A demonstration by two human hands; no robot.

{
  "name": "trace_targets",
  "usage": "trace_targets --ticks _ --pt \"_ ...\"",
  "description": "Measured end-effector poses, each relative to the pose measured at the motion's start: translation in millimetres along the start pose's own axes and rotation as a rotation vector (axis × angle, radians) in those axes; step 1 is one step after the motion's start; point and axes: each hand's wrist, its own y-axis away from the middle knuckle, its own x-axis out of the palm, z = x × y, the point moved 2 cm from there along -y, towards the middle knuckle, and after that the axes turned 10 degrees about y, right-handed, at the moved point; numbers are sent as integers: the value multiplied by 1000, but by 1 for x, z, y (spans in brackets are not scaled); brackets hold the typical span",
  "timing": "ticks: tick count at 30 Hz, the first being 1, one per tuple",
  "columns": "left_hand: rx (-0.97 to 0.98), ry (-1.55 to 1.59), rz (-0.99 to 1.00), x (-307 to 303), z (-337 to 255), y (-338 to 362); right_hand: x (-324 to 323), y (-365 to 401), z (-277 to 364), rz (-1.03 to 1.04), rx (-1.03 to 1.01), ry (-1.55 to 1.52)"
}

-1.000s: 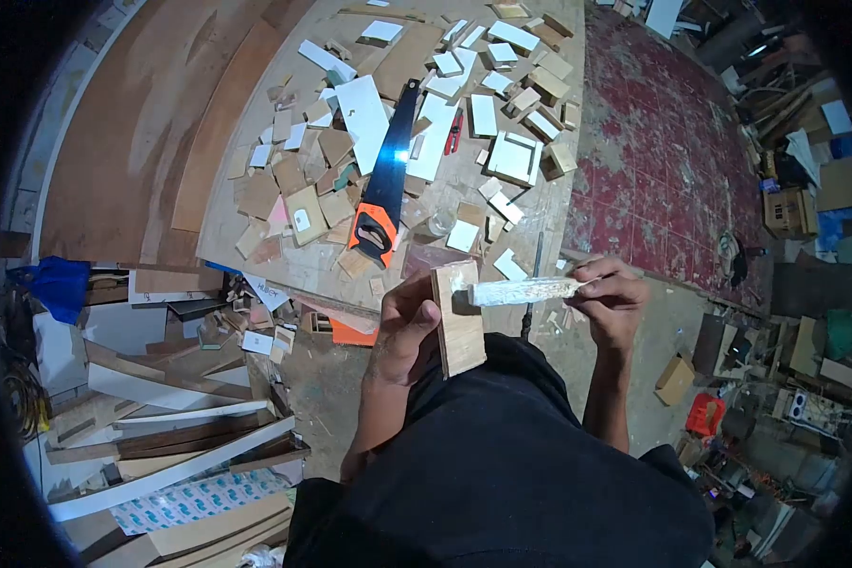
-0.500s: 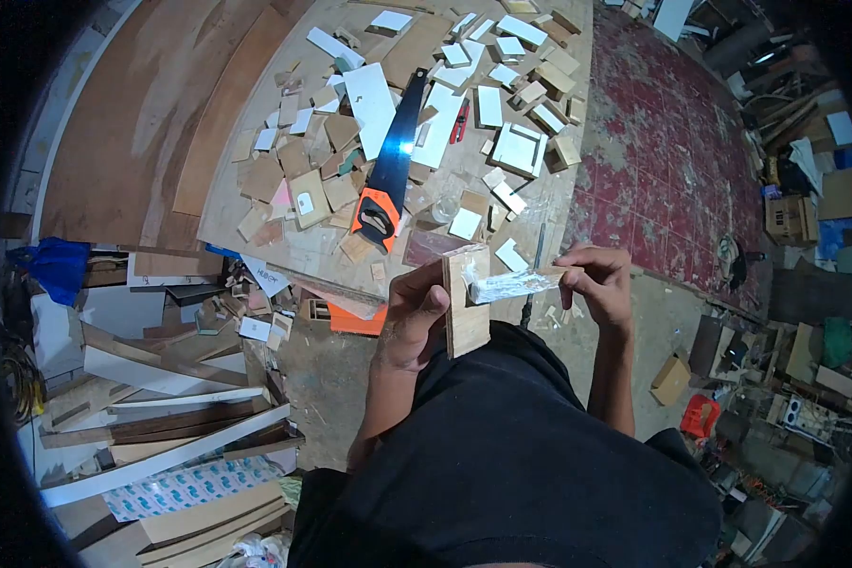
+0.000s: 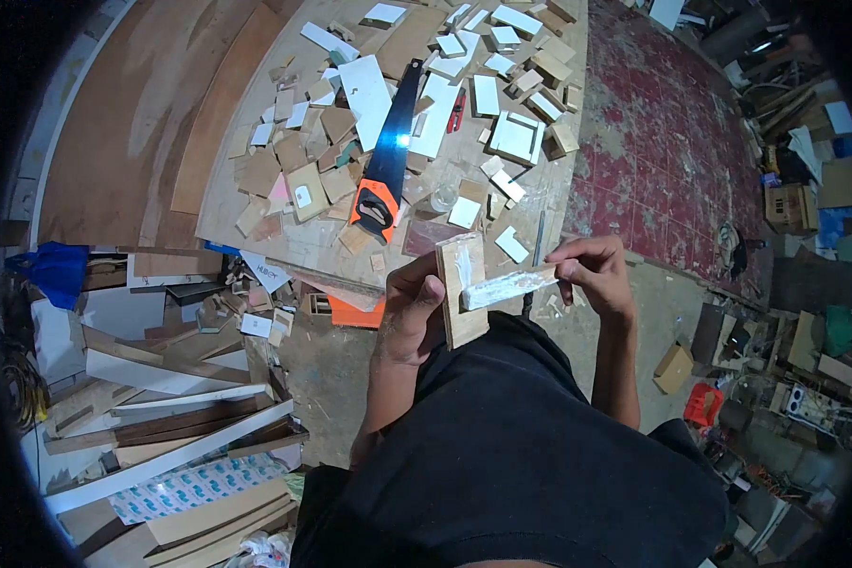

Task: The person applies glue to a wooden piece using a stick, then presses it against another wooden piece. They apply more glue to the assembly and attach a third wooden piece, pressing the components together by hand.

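My left hand (image 3: 411, 314) grips a small wooden board (image 3: 466, 322) by its left edge, thumb on the near side. White paste is smeared on the upper part of that board. Between the fingertips of my right hand (image 3: 596, 276) is the far end of a narrow wood strip (image 3: 509, 288), its upper side coated in the same white, glue-like stuff. The strip's left end overlaps the board's face in this view. Both pieces are held up in front of my body, close to the worktable's front edge.
On the worktable (image 3: 284, 248) lie an orange-handled handsaw (image 3: 377, 204), a red utility knife (image 3: 457, 111), a clear cup (image 3: 442, 198) and many wood offcuts. Long boards and strips (image 3: 170, 454) pile up at lower left. A red container (image 3: 702, 404) sits on the floor at right.
The board has tilted, so more of its pasted face shows. The strip's left end has moved slightly down and left along the board. Both hands keep their grip.
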Motion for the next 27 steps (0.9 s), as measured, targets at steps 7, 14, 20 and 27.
trace_targets --ticks 7,14,20,27 --pt "-33 -6 14 -4 -4 7 17 -10 12 -92 -6 -57" --pt "-14 75 -18 -8 -15 12 25 -7 2 60 7 -39" --pt "-41 69 -14 -9 -24 17 37 -18 1 -74 -7 -15" --pt "-4 20 -54 -16 -35 21 34 -16 0 11 -5 -26"
